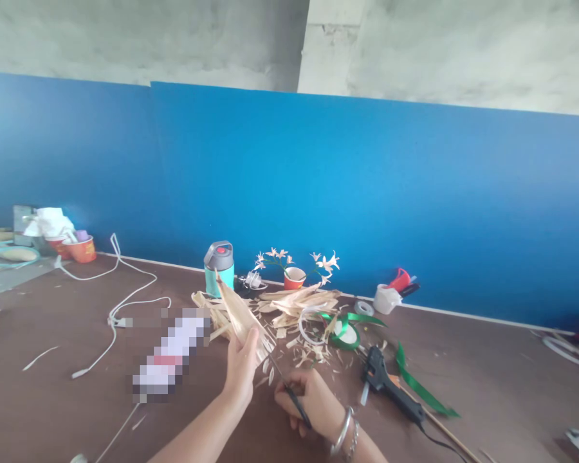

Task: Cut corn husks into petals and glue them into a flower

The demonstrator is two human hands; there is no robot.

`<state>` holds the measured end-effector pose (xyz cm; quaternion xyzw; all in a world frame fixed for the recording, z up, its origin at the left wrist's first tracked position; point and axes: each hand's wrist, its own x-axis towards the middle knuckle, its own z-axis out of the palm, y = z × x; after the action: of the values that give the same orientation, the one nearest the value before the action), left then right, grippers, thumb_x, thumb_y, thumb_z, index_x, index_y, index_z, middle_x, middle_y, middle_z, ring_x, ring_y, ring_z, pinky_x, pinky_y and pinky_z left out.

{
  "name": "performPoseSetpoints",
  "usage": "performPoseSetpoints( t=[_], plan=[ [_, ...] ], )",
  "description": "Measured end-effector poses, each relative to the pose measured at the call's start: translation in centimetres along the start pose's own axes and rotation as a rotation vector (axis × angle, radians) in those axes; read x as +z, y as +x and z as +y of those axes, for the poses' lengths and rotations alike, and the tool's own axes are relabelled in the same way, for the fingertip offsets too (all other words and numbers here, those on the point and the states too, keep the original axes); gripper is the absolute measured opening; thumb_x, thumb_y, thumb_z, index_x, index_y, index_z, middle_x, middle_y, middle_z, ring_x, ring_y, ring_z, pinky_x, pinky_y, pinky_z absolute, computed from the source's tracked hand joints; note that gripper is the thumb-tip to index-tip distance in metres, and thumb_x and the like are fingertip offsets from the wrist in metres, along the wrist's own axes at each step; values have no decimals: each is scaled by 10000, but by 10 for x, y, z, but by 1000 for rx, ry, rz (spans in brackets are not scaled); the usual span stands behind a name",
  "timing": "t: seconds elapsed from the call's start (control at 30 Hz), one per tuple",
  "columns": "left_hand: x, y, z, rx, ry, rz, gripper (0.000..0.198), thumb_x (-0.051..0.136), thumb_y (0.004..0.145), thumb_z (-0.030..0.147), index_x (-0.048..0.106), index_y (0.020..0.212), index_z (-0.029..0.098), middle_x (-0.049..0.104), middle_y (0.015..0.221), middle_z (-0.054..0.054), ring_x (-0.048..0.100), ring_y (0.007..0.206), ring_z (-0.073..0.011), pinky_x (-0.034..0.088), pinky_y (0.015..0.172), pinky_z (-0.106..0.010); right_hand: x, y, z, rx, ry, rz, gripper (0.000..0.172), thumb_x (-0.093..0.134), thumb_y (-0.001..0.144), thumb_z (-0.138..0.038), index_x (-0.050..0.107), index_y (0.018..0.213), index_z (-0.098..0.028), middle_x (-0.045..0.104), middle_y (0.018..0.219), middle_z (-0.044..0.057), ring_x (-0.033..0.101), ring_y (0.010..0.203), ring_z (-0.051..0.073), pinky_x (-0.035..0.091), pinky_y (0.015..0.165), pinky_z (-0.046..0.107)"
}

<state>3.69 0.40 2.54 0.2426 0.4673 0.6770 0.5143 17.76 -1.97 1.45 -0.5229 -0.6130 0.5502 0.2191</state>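
Note:
My left hand (244, 363) is closed on a pale dried corn husk (238, 312), which points up and away with its wide end toward the right. That lower edge looks cut into narrow strips. Scissors (292, 397) with dark handles are gripped in my right hand (311, 399), their thin blades reaching up to the husk's cut edge. Whether the blades touch the husk is hard to tell. Behind both hands lies a heap of dried husks (303, 305), with small husk scraps (313, 352) scattered in front of it.
A black glue gun (390, 386) and green ribbon (422, 384) lie at right. Behind stand a teal bottle (219, 278), a paper cup (294, 278) with husk flowers, and a white cup (386, 299). A white cable (139, 292) and a blurred-out object (174, 354) lie left.

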Motion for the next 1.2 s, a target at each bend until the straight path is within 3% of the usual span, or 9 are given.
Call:
performPoseSetpoints(
  t=[0.1, 0.33, 0.53, 0.87, 1.2],
  plan=[
    [1, -4, -5, -26, 7, 16, 289, 661, 661, 408, 553, 780, 168, 527, 565, 48, 523, 536, -116, 391, 515, -214, 5, 4, 4, 4, 29, 56, 242, 649, 640, -331, 641, 759, -120, 502, 381, -58, 433, 291, 69, 324, 282, 152],
    [4, -10, -4, -64, 1, -30, 280, 669, 646, 406, 567, 759, 171, 573, 600, 30, 548, 561, -134, 403, 527, -227, 5, 5, 4, -12, 98, 76, 265, 667, 633, -342, 643, 771, -117, 499, 396, -56, 466, 329, 88, 365, 296, 170],
    [6, -14, -6, -125, -11, -103, 328, 659, 641, 429, 587, 820, 164, 622, 651, -2, 596, 622, -176, 438, 576, -264, 5, 6, 3, -37, 125, 73, 288, 668, 630, -375, 636, 748, -114, 497, 386, -55, 417, 294, 65, 324, 290, 161],
    [5, -14, -12, -134, 14, -108, 285, 674, 614, 412, 512, 628, 178, 508, 514, 50, 512, 491, -124, 378, 479, -224, 5, 7, 3, -54, 162, 128, 335, 669, 605, -433, 602, 710, -121, 461, 375, -63, 413, 312, 75, 311, 288, 174],
    [5, -13, -11, -141, 54, -130, 242, 679, 637, 357, 603, 744, 154, 609, 616, 1, 581, 578, -157, 428, 540, -245, 3, 9, 2, -55, 147, 163, 313, 657, 619, -420, 610, 720, -128, 445, 393, -70, 373, 314, 61, 269, 291, 173]
  ],
)
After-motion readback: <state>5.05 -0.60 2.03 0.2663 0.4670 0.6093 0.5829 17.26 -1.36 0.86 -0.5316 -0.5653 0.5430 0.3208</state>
